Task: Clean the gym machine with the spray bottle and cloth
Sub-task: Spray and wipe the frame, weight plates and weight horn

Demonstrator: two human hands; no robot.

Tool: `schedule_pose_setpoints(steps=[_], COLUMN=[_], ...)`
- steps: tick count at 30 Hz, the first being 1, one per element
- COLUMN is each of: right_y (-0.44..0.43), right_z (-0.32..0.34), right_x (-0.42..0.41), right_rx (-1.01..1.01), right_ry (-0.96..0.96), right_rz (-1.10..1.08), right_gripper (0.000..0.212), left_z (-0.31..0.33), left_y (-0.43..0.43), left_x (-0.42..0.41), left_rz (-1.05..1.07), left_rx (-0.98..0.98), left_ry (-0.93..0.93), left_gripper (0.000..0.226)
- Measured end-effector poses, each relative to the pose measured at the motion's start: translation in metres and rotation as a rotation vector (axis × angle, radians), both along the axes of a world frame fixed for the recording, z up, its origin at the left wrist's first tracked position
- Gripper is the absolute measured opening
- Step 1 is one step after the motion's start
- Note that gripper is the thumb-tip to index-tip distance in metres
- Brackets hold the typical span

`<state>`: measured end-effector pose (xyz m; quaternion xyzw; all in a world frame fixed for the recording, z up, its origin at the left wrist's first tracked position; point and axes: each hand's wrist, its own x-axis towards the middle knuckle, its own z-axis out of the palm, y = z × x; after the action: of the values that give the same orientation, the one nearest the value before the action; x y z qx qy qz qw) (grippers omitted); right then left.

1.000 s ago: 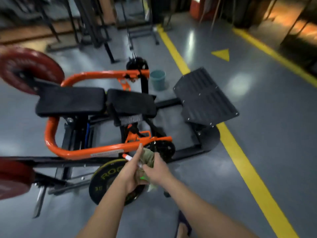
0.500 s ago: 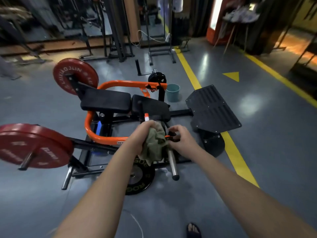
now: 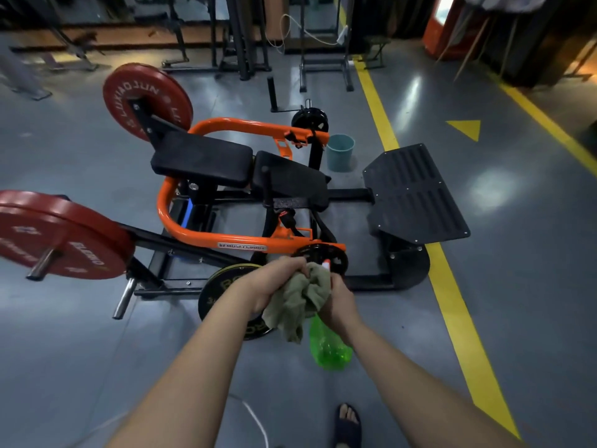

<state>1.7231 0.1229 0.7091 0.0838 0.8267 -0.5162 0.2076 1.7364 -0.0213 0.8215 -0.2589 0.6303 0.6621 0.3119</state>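
Cloth (image 3: 298,302), olive: bunched in left hand (image 3: 274,281), fingers clenched round it. Spray bottle (image 3: 329,349), green: neck grasped by right hand (image 3: 339,300), held against the cloth, probably to wet it. Both just before gym machine (image 3: 239,242), at its near orange rail.

1. The gym machine (image 3: 206,236) is set on the floor, with its footplate (image 3: 416,192) at the right end.
2. A bucket (image 3: 340,152) is placed behind the machine, left of the floor line (image 3: 452,302).
3. The cloth (image 3: 300,295) is held before the machine, just left of the spray bottle (image 3: 328,347).
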Motion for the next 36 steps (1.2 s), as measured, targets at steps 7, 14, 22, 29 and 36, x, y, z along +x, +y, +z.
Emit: schedule_pose_setpoints(steps=[7,14,22,29,36], right_y=[0.029,0.04,0.059,0.042,-0.009], right_z=[-0.061,-0.053,-0.091,-0.088,-0.042], right_x=[-0.02,-0.037,-0.054,-0.07,-0.103], right_rx=[0.093,0.339,0.345,0.194,0.068], right_ry=[-0.258,-0.372,-0.496,-0.305,0.163], right_rz=[-0.024,0.254,0.323,0.26,0.544], right_gripper=[0.015,0.023,0.06,0.013,0.049], left_z=[-0.055,-0.084,-0.111,-0.115,-0.112], left_y=[-0.041,-0.06,-0.046,-0.018,0.001], left_x=[-0.005,-0.017,-0.035,-0.047,-0.072], left_rz=[0.478,0.609,0.505,0.188,0.274], left_rx=[-0.08,-0.226,-0.293,-0.4,0.015], left_ry=[-0.059,-0.135,-0.2,-0.119,-0.203], left_gripper=[0.029,0.036,0.03,0.055,0.082])
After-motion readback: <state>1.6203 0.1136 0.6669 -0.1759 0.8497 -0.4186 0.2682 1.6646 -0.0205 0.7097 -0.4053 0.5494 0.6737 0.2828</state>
